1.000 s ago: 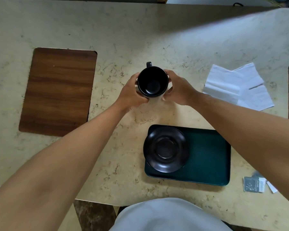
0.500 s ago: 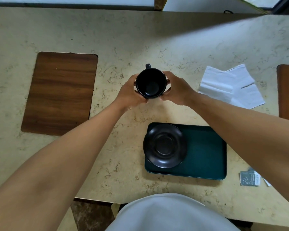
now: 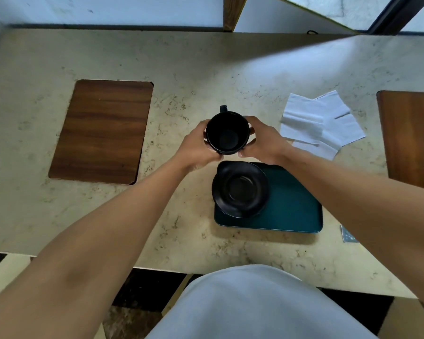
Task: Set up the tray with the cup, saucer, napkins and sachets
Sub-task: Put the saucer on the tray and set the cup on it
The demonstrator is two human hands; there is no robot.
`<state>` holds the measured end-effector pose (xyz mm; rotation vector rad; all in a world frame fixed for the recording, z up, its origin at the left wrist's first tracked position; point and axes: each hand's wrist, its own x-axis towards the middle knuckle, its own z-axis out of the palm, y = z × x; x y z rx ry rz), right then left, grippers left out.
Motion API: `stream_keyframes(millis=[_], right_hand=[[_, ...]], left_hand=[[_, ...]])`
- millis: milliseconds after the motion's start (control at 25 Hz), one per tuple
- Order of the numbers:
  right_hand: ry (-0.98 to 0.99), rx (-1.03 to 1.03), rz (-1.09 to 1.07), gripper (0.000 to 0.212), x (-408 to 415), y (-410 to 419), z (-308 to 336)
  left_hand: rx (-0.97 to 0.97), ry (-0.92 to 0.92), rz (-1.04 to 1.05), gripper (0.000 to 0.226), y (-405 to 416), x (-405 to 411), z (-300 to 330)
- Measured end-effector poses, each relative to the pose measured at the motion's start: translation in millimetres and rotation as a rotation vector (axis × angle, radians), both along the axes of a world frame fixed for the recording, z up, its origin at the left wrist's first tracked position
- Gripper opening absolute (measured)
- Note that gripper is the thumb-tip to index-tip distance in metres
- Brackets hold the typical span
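Both grips, left hand [image 3: 198, 149] and right hand [image 3: 262, 140], clamped round black ceramic cup [image 3: 227, 132], upright at 12 o'clock of black round saucer [image 3: 240, 189] on dark-green rectangular tray [image 3: 291, 211]; white paper napkins [image 3: 321, 123] at 2 o'clock on beige marbled bench [image 3: 194, 69].

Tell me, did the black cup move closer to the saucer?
Yes. The cup, held between the left hand and right hand, has come toward the saucer on the tray; the gap is nearly gone.

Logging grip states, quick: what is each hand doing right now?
Left hand: closed on the black cup, gripping its left side.
Right hand: closed on the same cup, gripping its right side.
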<state>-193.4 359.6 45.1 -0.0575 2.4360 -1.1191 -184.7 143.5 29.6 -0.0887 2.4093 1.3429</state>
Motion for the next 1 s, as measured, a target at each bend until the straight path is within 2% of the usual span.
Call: stream_keyframes(millis=[240, 480, 680, 1000], right_hand=[[-0.016, 0.008, 0.009, 0.091, 51.0, 7.1, 6.3], [-0.032, 0.048, -0.009, 0.091, 83.2, 13.2, -3.1], [-0.061, 0.062, -0.022, 0.091, 100.9, 15.6, -11.2], [-0.067, 0.088, -0.039, 0.091, 113.4, 18.3, -15.7]], left_hand=[[-0.063, 0.011, -0.038, 0.095, 7.4, 42.1, -7.9], [-0.154, -0.025, -0.076, 0.086, 14.0, 69.6, -15.3], [-0.156, -0.041, -0.123, 0.084, 17.8, 84.7, -21.3], [-0.231, 0.052, -0.178, 0.075, 24.1, 91.5, -23.8]])
